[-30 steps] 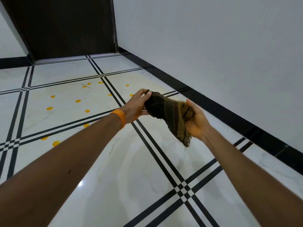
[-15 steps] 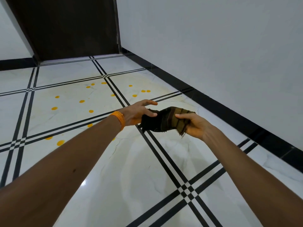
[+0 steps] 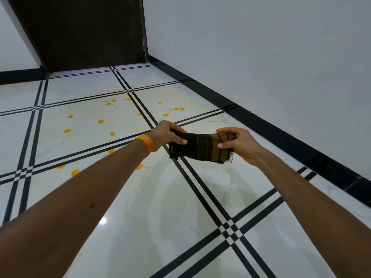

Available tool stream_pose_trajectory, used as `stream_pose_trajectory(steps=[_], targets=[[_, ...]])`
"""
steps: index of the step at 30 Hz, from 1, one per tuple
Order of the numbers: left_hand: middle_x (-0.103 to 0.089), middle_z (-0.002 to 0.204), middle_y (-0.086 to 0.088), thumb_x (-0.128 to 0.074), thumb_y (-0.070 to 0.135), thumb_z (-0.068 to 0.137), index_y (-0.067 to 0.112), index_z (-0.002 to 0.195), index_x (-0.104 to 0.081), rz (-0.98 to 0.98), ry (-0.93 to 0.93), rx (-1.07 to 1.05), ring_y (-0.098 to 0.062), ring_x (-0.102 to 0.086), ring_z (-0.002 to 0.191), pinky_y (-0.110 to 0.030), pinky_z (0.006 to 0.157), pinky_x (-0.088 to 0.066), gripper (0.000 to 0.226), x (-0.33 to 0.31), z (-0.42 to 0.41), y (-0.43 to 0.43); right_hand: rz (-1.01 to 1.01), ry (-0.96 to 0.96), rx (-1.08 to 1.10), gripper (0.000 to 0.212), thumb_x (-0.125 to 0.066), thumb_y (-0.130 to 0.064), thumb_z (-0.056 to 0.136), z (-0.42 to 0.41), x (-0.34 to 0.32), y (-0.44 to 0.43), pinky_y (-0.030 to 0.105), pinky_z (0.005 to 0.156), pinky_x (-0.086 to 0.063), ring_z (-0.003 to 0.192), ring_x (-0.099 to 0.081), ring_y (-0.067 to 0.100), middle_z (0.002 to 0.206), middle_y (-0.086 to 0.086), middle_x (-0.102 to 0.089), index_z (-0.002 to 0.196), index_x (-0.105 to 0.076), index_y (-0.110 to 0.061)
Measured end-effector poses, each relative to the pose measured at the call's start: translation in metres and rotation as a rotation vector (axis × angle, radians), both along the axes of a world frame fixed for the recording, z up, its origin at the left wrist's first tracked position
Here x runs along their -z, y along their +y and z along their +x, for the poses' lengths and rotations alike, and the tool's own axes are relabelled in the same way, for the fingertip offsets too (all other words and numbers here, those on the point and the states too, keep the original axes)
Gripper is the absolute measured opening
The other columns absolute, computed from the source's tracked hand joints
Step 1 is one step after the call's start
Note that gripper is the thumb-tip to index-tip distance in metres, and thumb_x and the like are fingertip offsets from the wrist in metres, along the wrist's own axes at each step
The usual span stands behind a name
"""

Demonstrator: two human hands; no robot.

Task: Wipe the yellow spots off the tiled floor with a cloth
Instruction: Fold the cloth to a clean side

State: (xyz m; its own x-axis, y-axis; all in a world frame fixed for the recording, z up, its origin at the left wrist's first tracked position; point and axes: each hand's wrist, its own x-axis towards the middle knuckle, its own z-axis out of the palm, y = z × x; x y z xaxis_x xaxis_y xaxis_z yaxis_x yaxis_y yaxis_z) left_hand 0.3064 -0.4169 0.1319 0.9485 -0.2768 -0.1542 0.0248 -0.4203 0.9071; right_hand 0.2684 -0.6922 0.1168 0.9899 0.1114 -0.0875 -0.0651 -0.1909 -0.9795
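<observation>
A dark brown and olive striped cloth (image 3: pixel 202 147) is stretched flat between both hands, held in the air above the white tiled floor (image 3: pixel 164 207). My left hand (image 3: pixel 167 134), with an orange thread band at the wrist, pinches the cloth's left end. My right hand (image 3: pixel 239 144) grips its right, frayed end. Several yellow spots (image 3: pixel 101 121) dot the tiles ahead and to the left of the hands, some near my left forearm (image 3: pixel 75 172).
Black double lines (image 3: pixel 200 183) cross the floor in a grid. A white wall (image 3: pixel 261 57) with a black skirting (image 3: pixel 281 135) runs along the right. A dark door (image 3: pixel 84 33) closes the far end.
The cloth was bunched between the hands; both hands have moved apart and spread it into a flat folded strip. The view has shifted slightly so more yellow spots show.
</observation>
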Motion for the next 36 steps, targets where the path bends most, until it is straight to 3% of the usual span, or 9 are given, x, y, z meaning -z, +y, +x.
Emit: stream_pose_trajectory(steps=[6, 11, 14, 17, 19, 23, 30, 33, 36], targets=[[-0.068, 0.102, -0.011, -0.071, 0.021, 0.089, 0.009, 0.106, -0.072, 0.159, -0.185, -0.062, -0.022, -0.062, 0.096, -0.032, 0.085, -0.052, 0.020, 0.007, 0.001, -0.004, -0.354, -0.262, 0.155, 0.009, -0.077, -0.013, 0.089, 0.008, 0.000, 0.011, 0.028, 0.082, -0.055, 0.096, -0.067, 0.020, 0.096, 0.004, -0.072, 0.098, -0.076, -0.012], [-0.062, 0.098, -0.014, -0.054, 0.015, 0.098, -0.002, 0.105, -0.067, 0.242, -0.144, -0.030, -0.026, -0.058, 0.092, -0.025, 0.068, -0.045, 0.023, 0.004, -0.004, -0.002, -0.341, -0.226, -0.021, 0.023, -0.060, -0.032, 0.101, 0.005, -0.013, 0.020, 0.042, 0.076, -0.051, 0.081, -0.054, 0.019, 0.079, 0.001, -0.056, 0.083, -0.062, -0.018], [-0.055, 0.094, -0.011, -0.052, 0.009, 0.088, 0.005, 0.092, -0.060, 0.330, -0.110, -0.010, -0.029, -0.052, 0.093, -0.036, 0.075, -0.042, 0.010, -0.001, -0.011, -0.001, -0.272, -0.232, -0.108, 0.021, -0.054, -0.032, 0.104, -0.001, -0.019, 0.038, 0.036, 0.076, -0.049, 0.082, -0.053, 0.018, 0.085, 0.001, -0.055, 0.090, -0.054, -0.016], [-0.064, 0.108, -0.013, -0.057, 0.006, 0.065, 0.018, 0.101, -0.055, 0.181, 0.007, 0.079, -0.033, -0.058, 0.106, -0.047, 0.089, -0.051, 0.038, -0.010, -0.019, -0.005, -0.206, -0.280, -0.165, 0.016, -0.057, -0.026, 0.104, -0.003, -0.032, 0.055, 0.025, 0.074, -0.053, 0.085, -0.060, 0.011, 0.091, -0.001, -0.062, 0.101, -0.061, -0.011], [-0.069, 0.114, -0.012, -0.061, -0.005, 0.071, 0.018, 0.119, -0.055, 0.040, 0.072, 0.184, -0.030, -0.060, 0.111, -0.043, 0.098, -0.051, 0.053, -0.015, -0.020, -0.013, -0.227, -0.275, -0.238, 0.014, -0.060, -0.023, 0.102, -0.002, -0.043, 0.061, 0.018, 0.067, -0.052, 0.080, -0.062, 0.005, 0.089, -0.002, -0.064, 0.103, -0.066, -0.010], [-0.072, 0.114, -0.015, -0.067, 0.007, 0.085, 0.004, 0.119, -0.064, -0.026, 0.096, 0.263, -0.029, -0.065, 0.112, -0.036, 0.102, -0.050, 0.034, -0.014, -0.022, -0.028, -0.153, -0.216, -0.186, 0.017, -0.072, -0.018, 0.094, 0.005, -0.057, 0.058, 0.024, 0.070, -0.057, 0.085, -0.069, 0.009, 0.094, -0.001, -0.072, 0.110, -0.071, -0.011], [-0.071, 0.114, -0.011, -0.058, 0.020, 0.099, 0.017, 0.121, -0.062, -0.455, 0.268, -0.033, -0.024, -0.069, 0.101, -0.032, 0.080, -0.059, 0.023, -0.010, -0.026, -0.037, 0.662, 0.290, 0.403, 0.037, -0.070, -0.023, 0.096, 0.014, -0.003, 0.042, 0.031, 0.072, -0.059, 0.093, -0.069, 0.027, 0.108, 0.020, -0.065, 0.124, -0.057, -0.003], [-0.068, 0.118, -0.010, -0.053, 0.017, 0.101, 0.021, 0.124, -0.058, -0.584, 0.300, -0.117, -0.026, -0.067, 0.106, -0.038, 0.089, -0.058, 0.024, -0.006, -0.025, -0.032, 0.584, 0.549, 0.191, 0.067, -0.068, -0.054, 0.090, -0.007, 0.031, 0.064, 0.043, 0.089, -0.059, 0.110, -0.067, 0.035, 0.126, 0.023, -0.064, 0.130, -0.056, -0.003], [-0.066, 0.122, -0.011, -0.053, 0.015, 0.100, 0.022, 0.134, -0.054, -0.614, 0.319, -0.128, -0.028, -0.066, 0.110, -0.042, 0.095, -0.055, 0.034, -0.002, -0.026, -0.023, 0.594, 0.484, -0.024, 0.060, -0.057, -0.060, 0.095, -0.016, 0.026, 0.092, 0.045, 0.098, -0.056, 0.109, -0.071, 0.035, 0.120, 0.019, -0.072, 0.124, -0.068, -0.008]])
